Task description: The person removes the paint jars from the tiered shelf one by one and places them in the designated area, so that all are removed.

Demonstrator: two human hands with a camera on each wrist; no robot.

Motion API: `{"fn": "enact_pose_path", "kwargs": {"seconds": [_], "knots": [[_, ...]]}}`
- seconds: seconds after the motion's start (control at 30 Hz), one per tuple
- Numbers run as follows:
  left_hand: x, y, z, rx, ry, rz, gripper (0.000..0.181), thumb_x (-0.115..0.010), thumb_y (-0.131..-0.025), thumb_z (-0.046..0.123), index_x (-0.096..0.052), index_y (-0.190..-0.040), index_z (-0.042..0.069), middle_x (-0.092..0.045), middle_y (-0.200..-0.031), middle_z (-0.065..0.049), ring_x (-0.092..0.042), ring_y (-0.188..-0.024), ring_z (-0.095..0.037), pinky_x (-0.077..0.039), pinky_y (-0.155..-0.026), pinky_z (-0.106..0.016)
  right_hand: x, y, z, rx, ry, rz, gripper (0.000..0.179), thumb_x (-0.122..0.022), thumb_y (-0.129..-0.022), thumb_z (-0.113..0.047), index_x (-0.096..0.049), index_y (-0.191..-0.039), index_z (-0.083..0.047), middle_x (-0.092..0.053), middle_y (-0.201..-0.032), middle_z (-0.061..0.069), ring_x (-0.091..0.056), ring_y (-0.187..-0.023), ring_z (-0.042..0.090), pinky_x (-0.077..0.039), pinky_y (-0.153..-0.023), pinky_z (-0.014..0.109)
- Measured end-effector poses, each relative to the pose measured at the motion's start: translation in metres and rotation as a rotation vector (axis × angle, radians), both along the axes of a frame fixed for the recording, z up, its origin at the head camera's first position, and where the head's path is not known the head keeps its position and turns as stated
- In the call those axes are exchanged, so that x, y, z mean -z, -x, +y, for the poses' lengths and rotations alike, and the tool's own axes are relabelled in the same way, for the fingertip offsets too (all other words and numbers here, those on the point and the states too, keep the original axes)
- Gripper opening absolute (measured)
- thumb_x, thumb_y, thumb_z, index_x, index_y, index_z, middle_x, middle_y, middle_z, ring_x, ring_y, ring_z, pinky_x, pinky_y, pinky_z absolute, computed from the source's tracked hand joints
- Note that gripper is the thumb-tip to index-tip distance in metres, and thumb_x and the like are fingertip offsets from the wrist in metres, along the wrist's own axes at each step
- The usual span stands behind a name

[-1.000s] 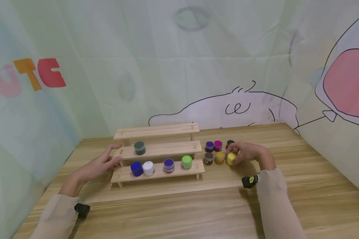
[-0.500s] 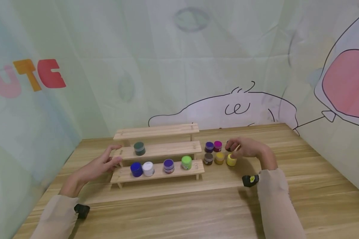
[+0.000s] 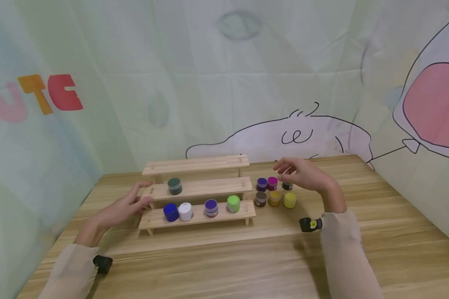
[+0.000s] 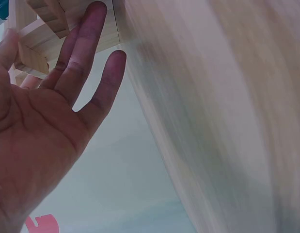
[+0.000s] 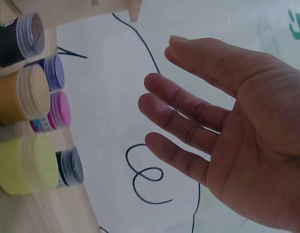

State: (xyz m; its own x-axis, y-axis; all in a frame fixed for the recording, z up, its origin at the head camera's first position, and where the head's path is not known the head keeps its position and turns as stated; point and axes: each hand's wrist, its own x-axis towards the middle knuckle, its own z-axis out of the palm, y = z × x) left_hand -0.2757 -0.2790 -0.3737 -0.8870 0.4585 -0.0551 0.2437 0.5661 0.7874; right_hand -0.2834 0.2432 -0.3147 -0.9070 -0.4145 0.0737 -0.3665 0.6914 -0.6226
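Note:
At the left end of a three-tier wooden rack, my left hand holds the middle shelf's end between thumb and index finger. Its other fingers extend under the rack in the left wrist view. My right hand hovers over the loose paint jars, relaxed and holding nothing. Below it are a black jar, partly covered, and a magenta jar. Beside them stand a purple jar, a brown jar, an ochre jar and a yellow jar.
On the bottom shelf sit a blue jar, a white jar, a violet jar and a light green jar. A dark green jar stands on the middle shelf. A printed cloth hangs behind the table.
My right hand has let go of the yellow jar and risen up and back past the black jar, now higher and slightly left. The left hand and rack have not moved.

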Motion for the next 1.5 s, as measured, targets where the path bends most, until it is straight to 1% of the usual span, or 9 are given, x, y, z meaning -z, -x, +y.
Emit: {"fn": "enact_pose_path", "kwargs": {"seconds": [0.27,0.43,0.6,0.7,0.87,1.07,1.17,1.33,1.5], "knots": [[0.001,0.0,0.0,0.002,0.0,-0.006,0.061,-0.042,-0.11,0.03,-0.007,-0.155,0.009,-0.06,-0.12,-0.022,-0.061,-0.112,-0.036,-0.051,-0.091,-0.051,-0.011,-0.002,-0.026,-0.016,0.061,0.073,0.023,-0.064,-0.1,-0.021,-0.064,-0.121,-0.013,-0.067,-0.113,0.006,-0.061,-0.106,0.025,-0.052,-0.088,0.044],[0.003,0.001,0.001,0.007,-0.005,-0.004,0.061,-0.042,-0.11,0.03,-0.008,-0.156,0.009,-0.061,-0.117,-0.021,-0.062,-0.109,-0.034,-0.051,-0.091,-0.05,-0.016,-0.001,-0.051,-0.073,0.093,0.104,0.023,-0.063,-0.101,-0.02,-0.064,-0.121,-0.01,-0.067,-0.112,0.004,-0.062,-0.105,0.022,-0.052,-0.09,0.042],[0.006,0.001,0.003,0.018,-0.009,0.0,0.06,-0.042,-0.11,0.03,-0.008,-0.156,0.01,-0.06,-0.119,-0.023,-0.062,-0.111,-0.036,-0.05,-0.093,-0.053,-0.017,0.0,-0.078,-0.129,0.109,0.094,0.023,-0.064,-0.1,-0.022,-0.064,-0.121,-0.01,-0.068,-0.114,0.007,-0.063,-0.103,0.02,-0.053,-0.089,0.039],[0.007,0.001,0.003,0.015,-0.008,-0.001,0.06,-0.042,-0.11,0.031,-0.009,-0.156,0.011,-0.06,-0.119,-0.023,-0.062,-0.111,-0.036,-0.05,-0.093,-0.053,-0.015,0.002,-0.095,-0.163,0.134,0.084,0.022,-0.065,-0.1,-0.02,-0.064,-0.12,-0.012,-0.068,-0.113,0.007,-0.064,-0.101,0.018,-0.054,-0.086,0.036],[0.007,0.001,0.0,0.004,0.01,-0.003,0.06,-0.041,-0.11,0.032,-0.009,-0.156,0.013,-0.061,-0.118,-0.021,-0.063,-0.11,-0.035,-0.05,-0.093,-0.053,-0.006,0.004,-0.125,-0.206,0.15,0.073,0.023,-0.066,-0.099,-0.02,-0.064,-0.121,-0.013,-0.067,-0.108,-0.001,-0.064,-0.097,0.014,-0.054,-0.083,0.03],[0.003,0.0,-0.003,0.004,0.021,0.007,0.059,-0.041,-0.11,0.032,-0.009,-0.156,0.011,-0.059,-0.122,-0.025,-0.061,-0.113,-0.039,-0.049,-0.095,-0.056,0.002,0.005,-0.152,-0.245,0.152,0.076,0.029,-0.066,-0.099,-0.022,-0.062,-0.126,-0.01,-0.068,-0.108,0.001,-0.064,-0.098,0.013,-0.053,-0.084,0.028],[0.002,0.0,-0.003,0.001,0.021,0.005,0.06,-0.041,-0.11,0.032,-0.008,-0.156,0.011,-0.057,-0.125,-0.027,-0.061,-0.113,-0.04,-0.048,-0.095,-0.056,0.008,0.006,-0.164,-0.251,0.139,0.087,0.034,-0.065,-0.1,-0.023,-0.06,-0.131,-0.01,-0.067,-0.114,0.003,-0.064,-0.102,0.014,-0.053,-0.086,0.027],[0.0,0.001,-0.002,-0.001,0.018,-0.004,0.06,-0.04,-0.11,0.032,-0.007,-0.156,0.011,-0.059,-0.123,-0.026,-0.062,-0.113,-0.039,-0.048,-0.095,-0.056,0.02,0.007,-0.181,-0.279,0.131,0.088,0.041,-0.065,-0.1,-0.023,-0.056,-0.137,-0.009,-0.064,-0.129,0.008,-0.064,-0.109,0.017,-0.052,-0.088,0.026],[-0.001,0.0,-0.001,0.012,0.002,-0.005,0.061,-0.041,-0.11,0.03,-0.006,-0.156,0.009,-0.059,-0.122,-0.025,-0.062,-0.112,-0.039,-0.048,-0.094,-0.056,0.031,0.007,-0.193,-0.303,0.105,0.114,0.047,-0.065,-0.1,-0.023,-0.052,-0.143,-0.011,-0.058,-0.139,0.007,-0.063,-0.114,0.017,-0.051,-0.091,0.025]]}}
